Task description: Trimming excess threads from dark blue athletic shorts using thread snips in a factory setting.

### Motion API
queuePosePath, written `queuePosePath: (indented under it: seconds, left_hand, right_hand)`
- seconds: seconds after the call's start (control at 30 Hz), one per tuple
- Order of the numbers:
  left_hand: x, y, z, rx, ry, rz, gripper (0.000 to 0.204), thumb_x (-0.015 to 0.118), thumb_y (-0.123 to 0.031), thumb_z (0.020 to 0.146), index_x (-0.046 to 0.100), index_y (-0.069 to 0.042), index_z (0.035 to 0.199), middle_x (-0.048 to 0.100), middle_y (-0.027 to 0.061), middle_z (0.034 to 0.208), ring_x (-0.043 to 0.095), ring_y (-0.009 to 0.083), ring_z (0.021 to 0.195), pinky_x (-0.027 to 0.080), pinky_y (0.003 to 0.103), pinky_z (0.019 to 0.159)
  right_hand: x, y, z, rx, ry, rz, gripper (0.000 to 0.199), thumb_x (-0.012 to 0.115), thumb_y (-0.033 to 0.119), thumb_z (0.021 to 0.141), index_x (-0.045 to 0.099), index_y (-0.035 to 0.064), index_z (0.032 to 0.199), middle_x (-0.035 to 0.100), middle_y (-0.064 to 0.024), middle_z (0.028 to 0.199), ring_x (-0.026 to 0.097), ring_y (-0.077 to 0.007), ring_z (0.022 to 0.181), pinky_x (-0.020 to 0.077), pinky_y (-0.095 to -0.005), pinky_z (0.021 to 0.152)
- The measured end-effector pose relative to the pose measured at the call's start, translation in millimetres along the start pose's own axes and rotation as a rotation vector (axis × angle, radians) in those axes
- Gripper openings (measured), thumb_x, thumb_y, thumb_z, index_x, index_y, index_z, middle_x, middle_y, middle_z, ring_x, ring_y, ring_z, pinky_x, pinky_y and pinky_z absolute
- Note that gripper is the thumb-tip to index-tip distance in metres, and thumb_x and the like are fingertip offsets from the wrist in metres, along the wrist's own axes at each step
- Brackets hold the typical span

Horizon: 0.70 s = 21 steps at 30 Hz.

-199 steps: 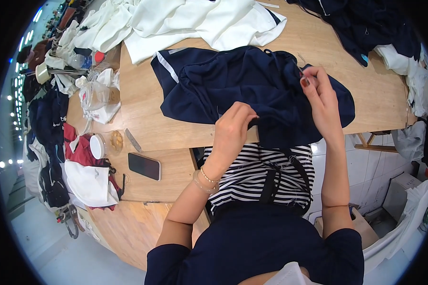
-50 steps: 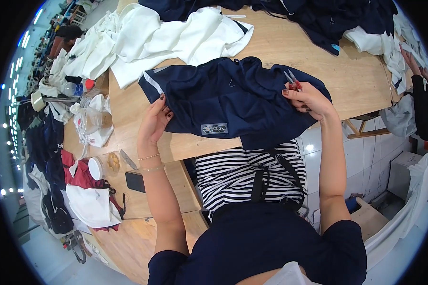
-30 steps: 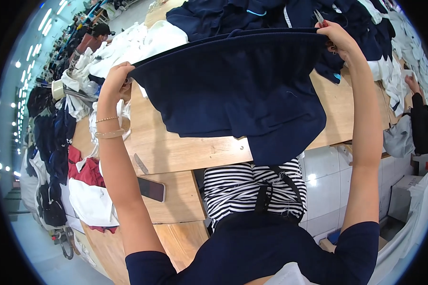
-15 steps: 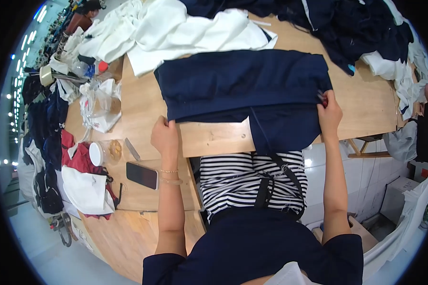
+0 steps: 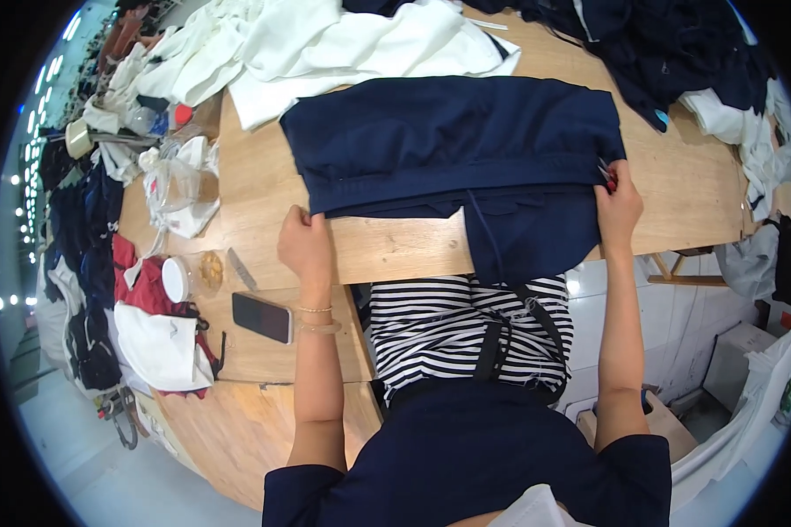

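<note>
Navy fabric garment (image 5: 453, 132), one: on the bench (image 5: 694, 202) in front of the person, laid crosswise, with a long straight band along its near side; at the right, a darker portion extends past the bench's near edge toward the lap.

Left hand (image 5: 304, 246): at the garment's near left corner, fingers curled closed on the fabric edge; two bracelets (image 5: 317, 318) at the wrist.

Right hand (image 5: 620, 202): at the garment's right edge, fingers closed around small red-handled snips (image 5: 613, 182), metal tips pointing away from the person; whether the fabric is also pinched there cannot be told.

White fabric (image 5: 360, 44): heaped beyond the garment, to the left and centre.

Dark navy cloth pile (image 5: 685, 57): far right, white cloth (image 5: 721, 119) beneath and beside it.

Left side: black-screened phone (image 5: 262, 317), lying flat; clear jar with white lid (image 5: 177, 279); narrow grey strip (image 5: 242, 269), just beside the jar; white plastic bag (image 5: 189, 215) with clear container; red cloth (image 5: 145, 279), white piece (image 5: 163, 344) over it.

Black-and-white striped cloth (image 5: 431, 329): across the lap.
</note>
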<state>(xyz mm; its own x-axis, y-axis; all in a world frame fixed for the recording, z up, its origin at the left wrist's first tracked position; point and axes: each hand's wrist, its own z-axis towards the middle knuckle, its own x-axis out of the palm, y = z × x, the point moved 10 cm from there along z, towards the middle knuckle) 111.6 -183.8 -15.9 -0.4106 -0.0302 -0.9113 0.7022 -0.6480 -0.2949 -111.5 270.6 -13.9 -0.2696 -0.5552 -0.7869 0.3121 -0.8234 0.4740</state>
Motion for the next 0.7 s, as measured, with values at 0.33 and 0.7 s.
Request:
queuePosePath:
  seconds: [0.33, 0.7]
  left_hand:
    - [-2, -3, -7, -0.049, 0.043, -0.171, 0.023, 0.062, -0.018, 0.077, 0.048, -0.004, 0.066, 0.053, 0.0147, 0.061, 0.054, 0.0349, 0.057, 0.04, 0.043, 0.053]
    - [-13, -102, -133, 0.129, 0.699, -0.697, 0.015, 0.064, -0.016, 0.083, 0.057, -0.003, 0.081, 0.053, 0.0085, 0.063, 0.053, 0.0241, 0.054, 0.042, 0.033, 0.053]
  right_hand:
    - [-1, -8, -1, 0.027, 0.003, 0.059, 0.026, 0.066, 0.002, 0.072, 0.054, 0.0072, 0.095, 0.062, -0.0115, 0.077, 0.062, -0.0268, 0.068, 0.0483, -0.0325, 0.062]
    - [-24, -20, 25, 0.099, 0.256, 0.147, 0.043, 0.069, 0.006, 0.077, 0.049, 0.0076, 0.116, 0.056, -0.0079, 0.086, 0.049, -0.0119, 0.076, 0.0415, -0.0249, 0.07]
